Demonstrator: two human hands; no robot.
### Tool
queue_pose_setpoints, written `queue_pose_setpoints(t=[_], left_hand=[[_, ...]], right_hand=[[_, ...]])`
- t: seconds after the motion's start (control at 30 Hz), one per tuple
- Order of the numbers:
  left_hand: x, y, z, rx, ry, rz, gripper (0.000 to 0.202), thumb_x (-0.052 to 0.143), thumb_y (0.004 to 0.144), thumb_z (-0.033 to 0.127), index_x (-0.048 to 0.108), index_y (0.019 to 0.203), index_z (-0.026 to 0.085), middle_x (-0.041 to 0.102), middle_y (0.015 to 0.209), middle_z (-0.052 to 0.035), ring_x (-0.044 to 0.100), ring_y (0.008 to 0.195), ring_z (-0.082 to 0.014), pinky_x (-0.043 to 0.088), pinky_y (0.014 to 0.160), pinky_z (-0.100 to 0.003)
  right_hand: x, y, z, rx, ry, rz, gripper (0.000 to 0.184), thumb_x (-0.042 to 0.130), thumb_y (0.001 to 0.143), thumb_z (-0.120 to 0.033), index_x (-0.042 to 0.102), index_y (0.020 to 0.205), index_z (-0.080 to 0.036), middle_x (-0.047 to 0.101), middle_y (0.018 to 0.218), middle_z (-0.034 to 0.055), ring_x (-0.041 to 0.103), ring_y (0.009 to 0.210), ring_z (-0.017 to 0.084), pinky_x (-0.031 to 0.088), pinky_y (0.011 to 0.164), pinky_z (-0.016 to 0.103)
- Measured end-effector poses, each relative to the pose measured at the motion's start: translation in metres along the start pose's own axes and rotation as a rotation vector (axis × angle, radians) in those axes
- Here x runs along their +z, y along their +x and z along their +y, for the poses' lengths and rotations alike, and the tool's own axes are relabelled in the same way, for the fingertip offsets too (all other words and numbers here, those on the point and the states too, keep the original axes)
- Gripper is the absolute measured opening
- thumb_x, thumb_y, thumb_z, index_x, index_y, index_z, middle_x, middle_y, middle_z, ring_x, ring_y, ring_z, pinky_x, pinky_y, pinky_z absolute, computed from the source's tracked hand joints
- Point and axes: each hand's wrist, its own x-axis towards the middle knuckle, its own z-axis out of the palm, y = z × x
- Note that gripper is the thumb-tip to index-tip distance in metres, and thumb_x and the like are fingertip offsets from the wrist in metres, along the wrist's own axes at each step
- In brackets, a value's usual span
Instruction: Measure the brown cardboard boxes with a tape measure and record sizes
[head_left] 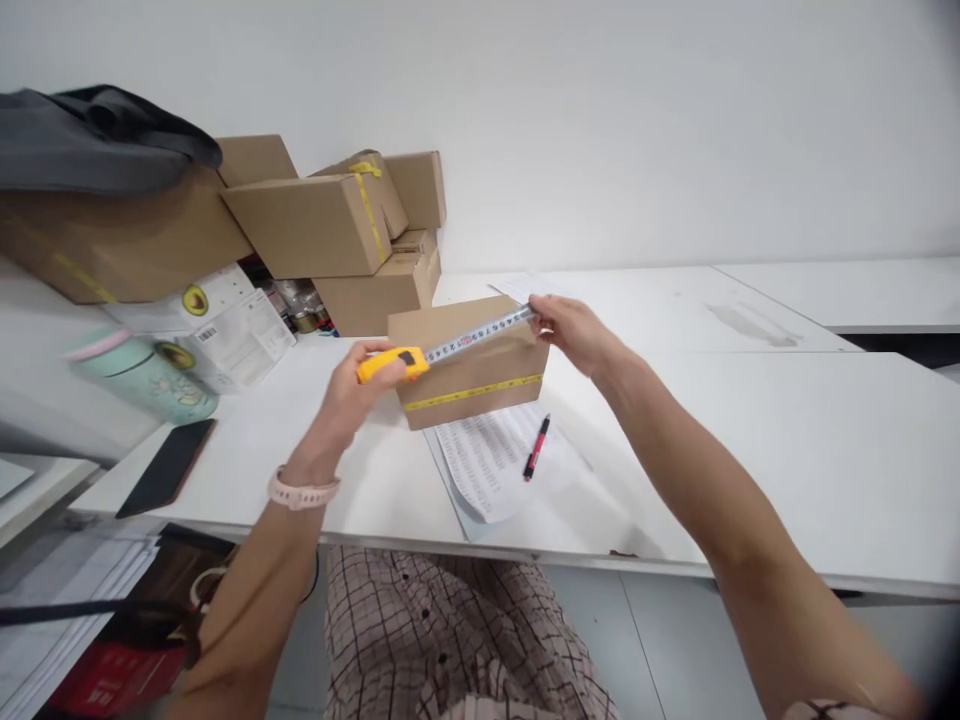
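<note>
My left hand (pixel 360 385) is closed around the yellow case of a tape measure (pixel 394 365), its thumb lying along the case. From the case a length of marked blade (pixel 480 334) slants up to the right. My right hand (pixel 566 325) pinches the blade's far end between thumb and fingers. Behind and below the blade stands a brown cardboard box (pixel 469 385) with a yellow measuring strip along its lower front. Printed papers (pixel 480 465) lie partly under the box, and a red and black pen (pixel 536 448) rests on them.
Several cardboard boxes (pixel 307 225) are stacked at the back left, with a dark bag (pixel 105 140) on top. A mint bottle (pixel 146 375) and a dark phone-like slab (pixel 166 468) are at the table's left. The white table (pixel 750 450) extends right.
</note>
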Motion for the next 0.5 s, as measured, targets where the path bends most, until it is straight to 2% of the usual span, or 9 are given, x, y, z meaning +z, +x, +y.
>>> queue_pose_setpoints(t=[0.07, 0.13, 0.27, 0.37, 0.5], left_hand=[[-0.024, 0.021, -0.003, -0.026, 0.004, 0.107, 0.044, 0.076, 0.072, 0.051, 0.063, 0.1, 0.019, 0.07, 0.1, -0.0027, 0.065, 0.095, -0.0205, 0.049, 0.086, -0.033], [-0.046, 0.04, -0.01, -0.078, 0.017, 0.177, 0.041, 0.071, 0.076, 0.053, 0.063, 0.096, 0.019, 0.07, 0.094, -0.0016, 0.065, 0.09, -0.019, 0.049, 0.081, -0.031], [-0.078, 0.063, -0.029, -0.186, 0.063, 0.275, 0.038, 0.066, 0.074, 0.053, 0.061, 0.088, 0.019, 0.069, 0.079, -0.0015, 0.063, 0.072, -0.0178, 0.046, 0.063, -0.028], [-0.087, 0.07, -0.038, -0.214, 0.084, 0.267, 0.038, 0.067, 0.073, 0.051, 0.061, 0.089, 0.018, 0.068, 0.077, -0.0028, 0.061, 0.065, -0.0165, 0.044, 0.056, -0.026], [-0.08, 0.074, -0.036, -0.212, 0.114, 0.209, 0.043, 0.068, 0.072, 0.053, 0.062, 0.096, 0.018, 0.069, 0.084, -0.0037, 0.06, 0.068, -0.0162, 0.044, 0.056, -0.024]], right_hand=[[-0.013, 0.031, -0.003, 0.052, -0.032, 0.062, 0.03, 0.066, 0.088, -0.039, 0.054, 0.069, -0.019, 0.053, 0.071, 0.0001, 0.047, 0.065, 0.012, 0.038, 0.064, 0.027], [-0.023, 0.054, 0.004, 0.119, -0.119, 0.133, 0.027, 0.061, 0.09, -0.034, 0.052, 0.069, -0.02, 0.053, 0.069, 0.0002, 0.046, 0.065, 0.012, 0.039, 0.064, 0.027], [-0.031, 0.079, 0.031, 0.201, -0.279, 0.217, 0.024, 0.059, 0.089, -0.03, 0.051, 0.069, -0.019, 0.054, 0.07, 0.0015, 0.047, 0.067, 0.013, 0.041, 0.068, 0.028], [-0.026, 0.083, 0.047, 0.254, -0.346, 0.206, 0.022, 0.062, 0.086, -0.034, 0.056, 0.074, -0.017, 0.061, 0.078, 0.0059, 0.051, 0.072, 0.015, 0.042, 0.07, 0.03], [-0.017, 0.084, 0.054, 0.316, -0.404, 0.134, 0.032, 0.069, 0.081, -0.049, 0.063, 0.088, -0.018, 0.07, 0.103, 0.0117, 0.062, 0.084, 0.021, 0.047, 0.076, 0.034]])
